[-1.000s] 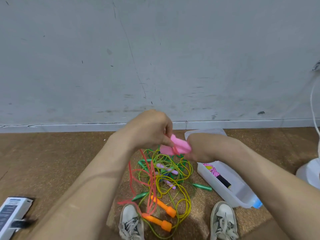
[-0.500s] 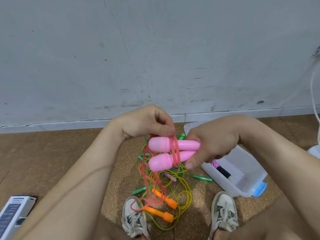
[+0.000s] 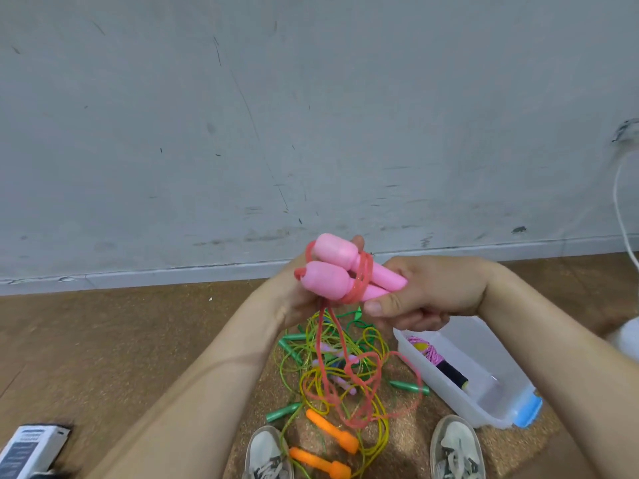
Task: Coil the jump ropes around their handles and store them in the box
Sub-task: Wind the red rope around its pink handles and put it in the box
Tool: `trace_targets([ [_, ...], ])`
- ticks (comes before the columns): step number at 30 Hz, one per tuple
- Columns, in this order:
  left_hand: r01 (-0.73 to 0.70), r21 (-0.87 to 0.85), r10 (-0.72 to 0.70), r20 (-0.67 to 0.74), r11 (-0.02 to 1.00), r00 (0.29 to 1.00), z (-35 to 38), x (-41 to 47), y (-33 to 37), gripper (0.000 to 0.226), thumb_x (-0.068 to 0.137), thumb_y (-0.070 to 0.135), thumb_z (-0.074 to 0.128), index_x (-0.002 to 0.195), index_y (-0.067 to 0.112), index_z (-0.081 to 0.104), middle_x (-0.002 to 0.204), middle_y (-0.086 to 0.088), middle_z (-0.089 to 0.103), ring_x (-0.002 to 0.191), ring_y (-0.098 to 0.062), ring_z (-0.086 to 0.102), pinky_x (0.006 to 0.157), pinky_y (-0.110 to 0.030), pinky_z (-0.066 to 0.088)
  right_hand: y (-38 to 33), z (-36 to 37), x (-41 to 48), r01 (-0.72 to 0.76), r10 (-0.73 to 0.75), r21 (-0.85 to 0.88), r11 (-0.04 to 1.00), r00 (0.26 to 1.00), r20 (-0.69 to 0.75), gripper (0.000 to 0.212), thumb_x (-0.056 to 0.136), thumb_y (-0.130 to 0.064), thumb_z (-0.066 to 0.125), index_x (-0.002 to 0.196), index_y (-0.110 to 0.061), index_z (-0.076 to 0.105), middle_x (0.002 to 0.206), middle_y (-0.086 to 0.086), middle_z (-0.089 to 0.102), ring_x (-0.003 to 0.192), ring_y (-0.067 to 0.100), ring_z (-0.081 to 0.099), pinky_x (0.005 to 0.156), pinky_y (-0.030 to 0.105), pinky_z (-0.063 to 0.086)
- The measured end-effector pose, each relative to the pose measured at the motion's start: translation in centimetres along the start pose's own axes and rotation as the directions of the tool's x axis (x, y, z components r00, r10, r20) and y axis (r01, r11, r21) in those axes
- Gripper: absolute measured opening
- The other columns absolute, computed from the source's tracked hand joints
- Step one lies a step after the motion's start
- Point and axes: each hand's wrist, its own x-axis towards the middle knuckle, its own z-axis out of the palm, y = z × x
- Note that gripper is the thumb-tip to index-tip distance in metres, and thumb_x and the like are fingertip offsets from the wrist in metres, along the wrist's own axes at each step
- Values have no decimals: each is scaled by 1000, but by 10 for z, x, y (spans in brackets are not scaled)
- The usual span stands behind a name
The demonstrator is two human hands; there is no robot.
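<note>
The right hand (image 3: 425, 292) is closed tight on the narrow ends of the two pink handles (image 3: 332, 267), thumb underneath, holding them side by side. The left hand (image 3: 294, 299) cups their thick ends from behind, its fingers curled round them so that one fingertip shows over the top. Whether it also pinches the cord is hidden.

The red rope (image 3: 361, 281) already makes a few turns round the handles' necks, between the two hands. From under the left hand the remainder drops straight down and lies in loose loops on the floor.

To coil well, I would keep the right hand's grip firm so the handles stay parallel. The left hand should feed the cord under light tension, each turn just beside the last. The slack lies across the pile of yellow-green ropes (image 3: 377, 344) below the hands, so it should be drawn up slowly, or it may drag a neighbour along.

Orange handles (image 3: 332, 433) and green handles (image 3: 281, 411) lie in that pile, nearer the person's shoes (image 3: 456, 447). The box (image 3: 484, 406) sits on the floor below and to the right of the right hand, open, with one wound rope (image 3: 439, 361) inside. A white device (image 3: 27, 451) lies far off to the lower left.
</note>
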Motion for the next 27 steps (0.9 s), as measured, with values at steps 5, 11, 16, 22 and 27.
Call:
trace_targets([
  [5,-170,-21,166,-108,985,980,9,7,5,28,87,4,46,64,9,61,46,-3,49,35,-14,36,38,-18,27,6,-2,9,31,-12,201,979,995,-96,22,88,-31,52,78,-12,53,47,-3,33,33,5,26,35,11,16],
  [11,-348,262,411,-250,900,877,3,10,7,18,83,5,59,73,20,59,51,9,51,41,-3,39,42,-16,32,5,-4,20,150,-38,465,872,970,-242,22,90,-29,55,77,-11,51,52,-1,40,31,1,25,31,8,14],
  [16,-252,800,629,-190,545,754,-11,8,6,11,85,32,58,76,33,64,69,6,64,57,-10,52,58,-32,40,-6,2,27,153,28,494,856,940,-340,18,91,-16,55,75,-15,46,51,-5,30,35,-1,20,29,9,12],
  [22,-222,773,488,-128,595,863,-15,8,1,16,95,20,49,90,25,64,68,6,60,56,-17,56,55,-30,45,-6,4,39,119,116,408,905,855,-505,18,88,-4,62,75,-14,54,50,-5,30,37,3,19,33,12,12],
  [27,-129,478,224,-146,869,964,-24,2,14,27,101,21,41,81,14,58,48,0,52,36,-14,48,42,-19,36,-2,9,52,36,117,202,979,713,-691,21,78,-7,72,71,-14,53,52,1,35,37,9,25,39,17,19],
])
